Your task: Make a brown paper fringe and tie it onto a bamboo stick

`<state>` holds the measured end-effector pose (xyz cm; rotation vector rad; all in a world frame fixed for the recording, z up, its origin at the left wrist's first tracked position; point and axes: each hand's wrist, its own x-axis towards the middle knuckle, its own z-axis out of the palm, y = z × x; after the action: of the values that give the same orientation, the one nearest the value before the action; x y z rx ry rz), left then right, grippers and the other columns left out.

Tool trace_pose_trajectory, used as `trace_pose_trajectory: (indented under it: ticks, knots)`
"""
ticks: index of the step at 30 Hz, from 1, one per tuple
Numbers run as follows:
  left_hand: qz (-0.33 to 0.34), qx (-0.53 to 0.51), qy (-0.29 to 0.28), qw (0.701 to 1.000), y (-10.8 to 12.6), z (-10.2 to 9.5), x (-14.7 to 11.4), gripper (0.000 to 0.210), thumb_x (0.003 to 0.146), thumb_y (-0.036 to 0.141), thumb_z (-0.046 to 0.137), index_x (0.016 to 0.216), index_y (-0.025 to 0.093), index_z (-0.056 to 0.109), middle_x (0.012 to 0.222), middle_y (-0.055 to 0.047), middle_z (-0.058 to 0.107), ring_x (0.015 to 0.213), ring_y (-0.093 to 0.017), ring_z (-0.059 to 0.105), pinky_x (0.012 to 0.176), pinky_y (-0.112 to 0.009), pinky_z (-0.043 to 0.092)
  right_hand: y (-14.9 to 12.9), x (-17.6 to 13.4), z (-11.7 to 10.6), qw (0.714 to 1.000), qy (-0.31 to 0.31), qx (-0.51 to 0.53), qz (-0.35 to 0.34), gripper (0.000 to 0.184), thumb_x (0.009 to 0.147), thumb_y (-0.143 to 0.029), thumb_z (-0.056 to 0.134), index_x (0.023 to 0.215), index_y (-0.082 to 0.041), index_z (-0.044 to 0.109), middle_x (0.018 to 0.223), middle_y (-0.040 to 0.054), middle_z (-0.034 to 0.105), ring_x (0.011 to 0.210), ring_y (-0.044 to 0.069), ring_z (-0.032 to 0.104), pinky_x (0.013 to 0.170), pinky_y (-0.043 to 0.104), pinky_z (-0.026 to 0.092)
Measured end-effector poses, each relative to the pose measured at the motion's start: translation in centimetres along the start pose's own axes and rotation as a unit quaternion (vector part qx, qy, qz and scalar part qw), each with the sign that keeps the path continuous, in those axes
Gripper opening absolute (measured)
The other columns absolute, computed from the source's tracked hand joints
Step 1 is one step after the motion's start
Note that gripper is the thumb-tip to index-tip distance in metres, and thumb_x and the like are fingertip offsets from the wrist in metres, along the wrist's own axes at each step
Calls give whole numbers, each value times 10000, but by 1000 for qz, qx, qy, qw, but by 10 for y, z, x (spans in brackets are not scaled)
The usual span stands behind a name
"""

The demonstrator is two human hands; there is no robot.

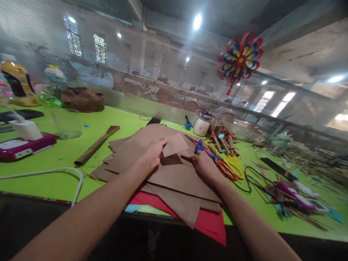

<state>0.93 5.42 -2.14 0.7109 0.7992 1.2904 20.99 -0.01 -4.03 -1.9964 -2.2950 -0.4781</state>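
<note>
Site appeared to be a craft workshop: brown paper [174,177] and scissors [200,146] lay on a green worktable [61,154], perforated screen [152,78] stood behind, looped flower ornament [241,59] hung beneath bare grey ceiling [168,18].

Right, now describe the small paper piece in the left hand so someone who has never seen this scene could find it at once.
On the green table, find the stack of brown paper sheets in the middle. Over that stack, the left hand holds the small paper piece by its left edge. It is paler and much smaller than the large sheets beneath it.
</note>
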Motion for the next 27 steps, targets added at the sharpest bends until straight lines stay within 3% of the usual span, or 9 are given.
trace_pose_trajectory:
  ticks: [6,13,27]
  knots:
    - [-3,8,-21,1000,1,2,-4,33,673,134,640,651,128,616,587,-19,645,544,-135,586,553,-243,471,9,-3,-3,998,-21,-29,58,250,819,-150,472,907,-137,706,948,152,636,873,246,573,687,304,406]
    - [-8,24,-38,999,2,5,-9,36,662,153,641,661,129,615,599,-22,647,560,-143,591,547,-248,462,11,-5,-7,996,-29,-44,75,238,771,-147,513,880,-109,720,917,183,640,918,298,549,702,342,419]
    - [3,53,-94,994,-3,2,-7,88,649,196,678,686,123,647,677,-58,687,627,-154,621,638,-255,476,15,-1,3,997,8,-16,78,295,843,-166,431,847,-122,722,968,192,621,946,287,522,727,355,427]
